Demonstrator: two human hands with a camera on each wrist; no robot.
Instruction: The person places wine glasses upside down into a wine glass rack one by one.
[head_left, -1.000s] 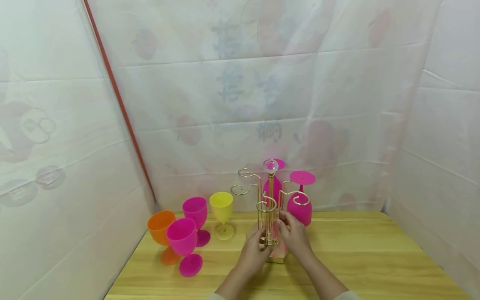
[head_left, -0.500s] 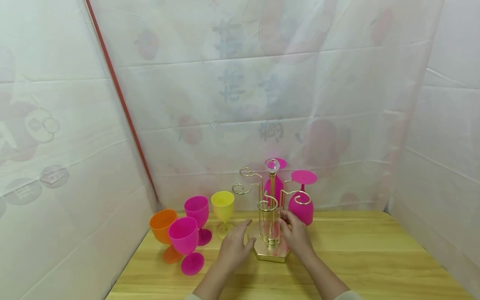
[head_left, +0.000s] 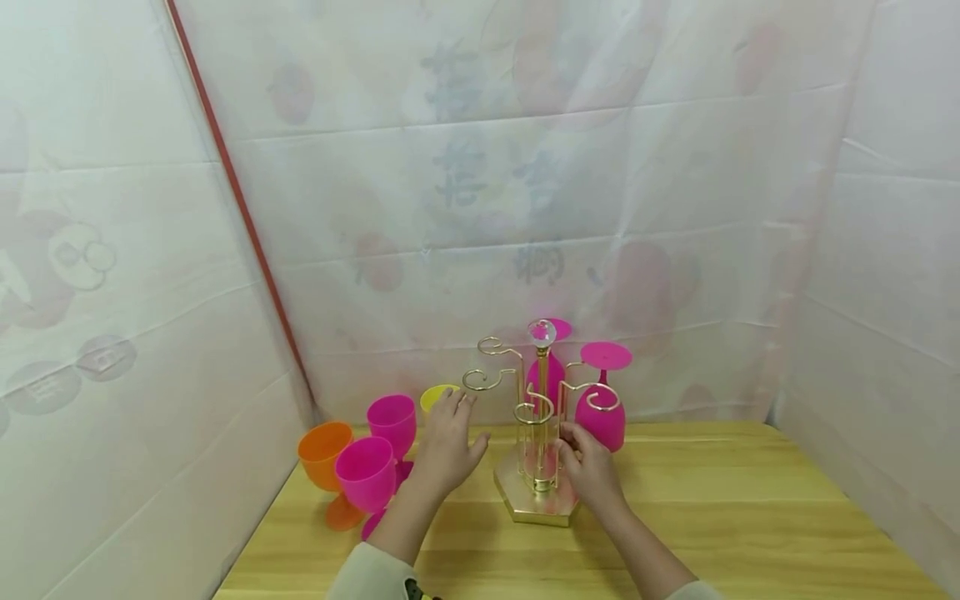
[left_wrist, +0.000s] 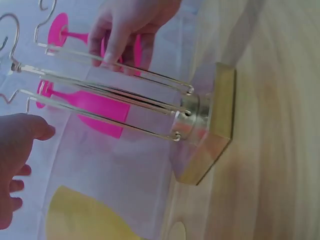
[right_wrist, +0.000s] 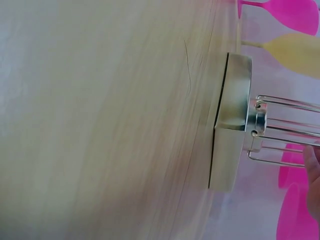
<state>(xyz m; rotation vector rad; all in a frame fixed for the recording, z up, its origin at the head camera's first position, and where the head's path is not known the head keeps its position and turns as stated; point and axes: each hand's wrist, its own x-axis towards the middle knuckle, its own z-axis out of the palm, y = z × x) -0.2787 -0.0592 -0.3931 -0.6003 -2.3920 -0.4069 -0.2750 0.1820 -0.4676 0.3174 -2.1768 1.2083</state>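
Probably light, the yellow goblet [head_left: 435, 396] beyond the spread left hand [head_left: 447, 443] invited a bowl-grip; the right hand [head_left: 591, 468] pinched the rack [head_left: 542, 483].

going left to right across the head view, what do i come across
orange cup → nearer upright pink cup → farther upright pink cup → left hand → gold rack → right hand
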